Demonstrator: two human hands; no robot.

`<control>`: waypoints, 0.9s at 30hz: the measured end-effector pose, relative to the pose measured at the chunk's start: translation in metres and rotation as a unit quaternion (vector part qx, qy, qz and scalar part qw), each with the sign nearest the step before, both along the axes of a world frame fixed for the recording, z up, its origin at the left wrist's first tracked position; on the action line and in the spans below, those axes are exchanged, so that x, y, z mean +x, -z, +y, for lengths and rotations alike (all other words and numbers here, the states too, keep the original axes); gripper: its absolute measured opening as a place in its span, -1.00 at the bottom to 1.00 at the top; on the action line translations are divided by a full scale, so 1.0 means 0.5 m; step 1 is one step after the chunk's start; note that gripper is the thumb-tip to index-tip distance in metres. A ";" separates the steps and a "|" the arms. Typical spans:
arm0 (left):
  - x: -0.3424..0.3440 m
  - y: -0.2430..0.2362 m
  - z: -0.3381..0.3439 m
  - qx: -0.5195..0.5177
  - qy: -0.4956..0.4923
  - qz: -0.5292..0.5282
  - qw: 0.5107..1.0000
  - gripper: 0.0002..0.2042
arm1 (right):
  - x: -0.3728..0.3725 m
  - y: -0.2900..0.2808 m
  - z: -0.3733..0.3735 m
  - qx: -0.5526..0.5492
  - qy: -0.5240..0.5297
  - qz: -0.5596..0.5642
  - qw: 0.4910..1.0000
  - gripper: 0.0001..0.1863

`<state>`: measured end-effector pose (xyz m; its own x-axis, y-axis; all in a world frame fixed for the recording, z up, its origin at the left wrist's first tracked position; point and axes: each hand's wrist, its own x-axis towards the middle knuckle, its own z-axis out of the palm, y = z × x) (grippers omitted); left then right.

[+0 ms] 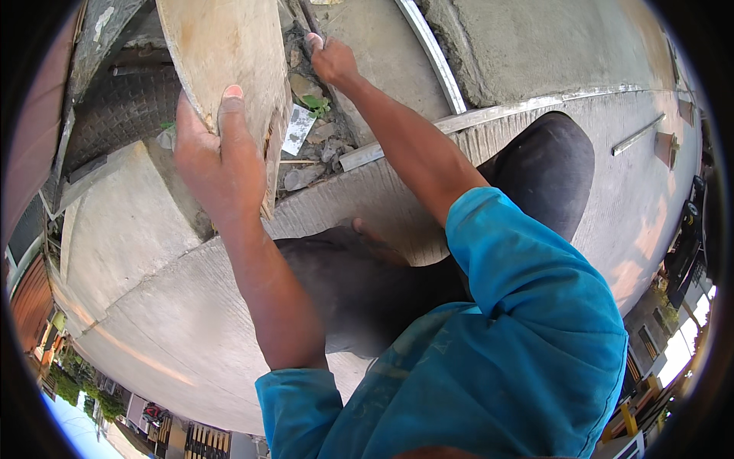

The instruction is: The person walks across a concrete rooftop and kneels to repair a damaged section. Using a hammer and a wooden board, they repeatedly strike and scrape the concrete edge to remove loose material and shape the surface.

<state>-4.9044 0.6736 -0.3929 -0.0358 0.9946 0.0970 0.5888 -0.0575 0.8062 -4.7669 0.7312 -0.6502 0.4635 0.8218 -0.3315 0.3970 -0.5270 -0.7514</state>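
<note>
My left hand (218,149) is closed round the near edge of a wooden board (233,46), thumb on its upper face. The board stretches away from me and runs out of view at the top. Its right edge is rough and splintered. My right hand (334,60) is wrapped round a thin dark handle (307,15); its far end lies beyond the top of the picture, so the tool's kind cannot be told. Between the two hands lies a narrow strip of rubble (325,145) with a green weed (315,104) and a pale paper-like scrap (298,128).
A light metal strip (436,57) curves across the concrete to the right, beside wet-looking grey cement (550,53). A straight pale strip (367,155) edges the ribbed concrete under me. A potted object (665,149) stands far right. Dark sheeting (122,107) lies left of the board.
</note>
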 end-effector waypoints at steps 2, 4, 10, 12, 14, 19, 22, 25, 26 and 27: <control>-0.009 -0.003 -0.007 0.002 -0.010 0.008 1.000 -0.64 | -0.016 -0.082 -0.001 0.067 0.032 0.038 0.997 -0.34; -0.005 -0.005 -0.007 0.007 -0.010 0.004 1.000 -0.65 | -0.018 -0.098 -0.011 0.127 0.056 0.046 0.989 -0.32; 0.008 -0.003 -0.002 -0.023 0.006 0.003 1.000 -0.68 | -0.017 0.041 -0.044 -0.030 -0.020 0.004 0.999 -0.34; 0.002 0.002 -0.002 -0.028 0.008 -0.016 0.999 -0.69 | -0.028 0.028 -0.027 0.001 0.011 0.012 1.000 -0.35; -0.002 -0.006 -0.011 -0.038 -0.004 0.028 0.999 -0.68 | -0.037 -0.048 -0.018 0.054 0.033 0.033 0.997 -0.33; 0.012 -0.004 -0.002 -0.006 0.012 0.005 1.000 -0.65 | -0.023 -0.018 -0.004 0.129 0.046 0.011 0.990 -0.31; 0.012 0.004 0.007 -0.005 0.014 -0.010 1.000 -0.64 | 0.004 0.033 -0.001 -0.063 -0.039 0.034 0.997 -0.34; 0.005 0.007 -0.002 -0.015 -0.015 0.006 1.000 -0.63 | 0.011 -0.025 0.010 -0.023 -0.021 0.102 0.994 -0.34; 0.011 -0.003 -0.005 -0.016 -0.019 0.023 0.999 -0.63 | 0.004 -0.036 0.015 0.046 0.017 0.071 0.996 -0.33; 0.016 -0.010 -0.007 -0.014 -0.023 0.041 0.999 -0.62 | -0.001 -0.049 0.022 0.118 0.055 0.041 0.991 -0.31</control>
<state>-4.8967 0.6702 -0.3878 -0.0743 0.9945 0.0740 0.6539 -0.0075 0.7566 -4.7674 0.7421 -0.6257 0.5344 0.8266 -0.1766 0.2800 -0.3703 -0.8857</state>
